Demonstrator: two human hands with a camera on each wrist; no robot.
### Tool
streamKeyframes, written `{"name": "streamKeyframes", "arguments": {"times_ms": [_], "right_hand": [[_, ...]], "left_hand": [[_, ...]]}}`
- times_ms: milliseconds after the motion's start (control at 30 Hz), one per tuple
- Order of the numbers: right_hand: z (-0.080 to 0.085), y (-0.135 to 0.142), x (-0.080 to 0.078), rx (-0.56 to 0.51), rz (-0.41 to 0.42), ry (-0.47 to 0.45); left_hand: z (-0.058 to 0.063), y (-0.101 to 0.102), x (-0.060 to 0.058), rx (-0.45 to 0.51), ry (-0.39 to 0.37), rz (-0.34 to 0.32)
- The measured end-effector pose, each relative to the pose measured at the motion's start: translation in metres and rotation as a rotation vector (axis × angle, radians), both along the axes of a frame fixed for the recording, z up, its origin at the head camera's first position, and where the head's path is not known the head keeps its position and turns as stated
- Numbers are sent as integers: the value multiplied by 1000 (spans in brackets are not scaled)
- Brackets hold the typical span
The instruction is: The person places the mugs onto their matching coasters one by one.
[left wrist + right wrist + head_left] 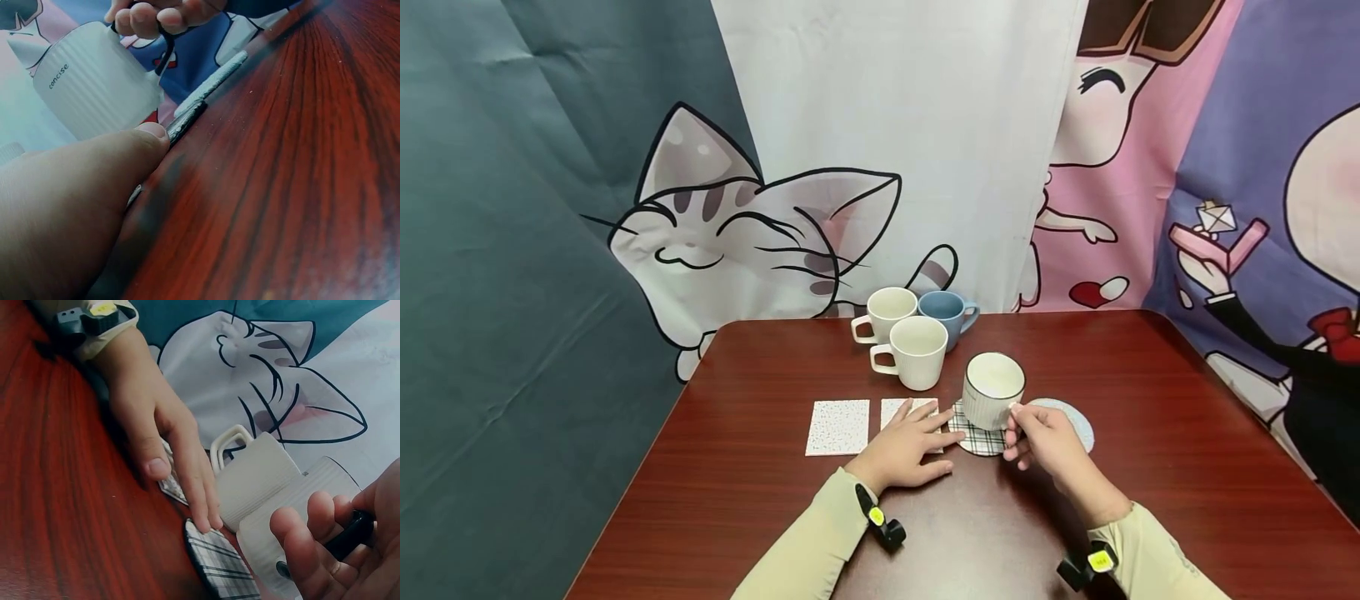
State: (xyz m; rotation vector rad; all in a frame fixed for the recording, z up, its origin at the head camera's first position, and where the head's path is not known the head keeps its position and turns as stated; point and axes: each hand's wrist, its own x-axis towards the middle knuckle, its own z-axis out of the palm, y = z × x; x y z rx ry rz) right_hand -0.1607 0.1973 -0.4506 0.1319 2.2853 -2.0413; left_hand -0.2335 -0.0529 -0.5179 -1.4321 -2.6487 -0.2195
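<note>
Nearest are two pale yellow sleeves (808, 542) with black wrist cameras (880, 521) strapped at their cuffs. The left hand (906, 452) lies flat with fingers and thumb spread wide, fingertips touching the edge of a round plaid coaster (979, 442). The right hand (1051, 443) pinches the slim black handle of a white mug (987, 404), its straight-sided body ribbed vertically, dark-rimmed and lettered "concise". This mug is upright just above the plaid coaster; the left wrist view shows a gap beneath it. A smooth pale round coaster (1081, 423) sits to the right; leftward are a partly covered square coaster (890, 410) and a finely speckled square coaster (838, 427). Farther back, two cream mugs (919, 354) with angular loop handles, the front one ribbed, cluster beside a blue mug (946, 317). The reddish-brown table (715, 492) is streaked with glossy grain. Behind hangs a creased, cartoon-printed cloth (880, 92).
</note>
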Motion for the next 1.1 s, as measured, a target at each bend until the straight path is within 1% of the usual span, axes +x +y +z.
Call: {"name": "streamKeyframes", "arguments": {"times_ms": [233,467,600,700,767,800,867,933,1033,1100], "right_hand": [[-8,-3,3,-20,0,-1],[-16,-4,2,-11,18,-6],[-19,-5,1,-13,9,-13],[-18,-4,1,-10,19,-25],[-16,-1,0,14,52,-34],[-15,1,0,45,66,-33],[-10,6,-1,148,89,-11],[-4,13,-2,332,75,59],[7,20,-6,651,-26,207],[14,22,-11,795,-102,296]], "left_hand": [[2,0,-1,1,-17,3],[4,0,-3,-10,-24,9],[4,-1,-4,-13,-19,8],[4,-1,-4,-6,-24,4],[4,-1,-3,1,-22,0],[4,0,-3,3,-22,-2],[3,0,-2,2,-15,-3],[2,0,-1,3,-7,-3],[1,1,0,-2,5,0],[0,1,0,-2,10,2]]}}
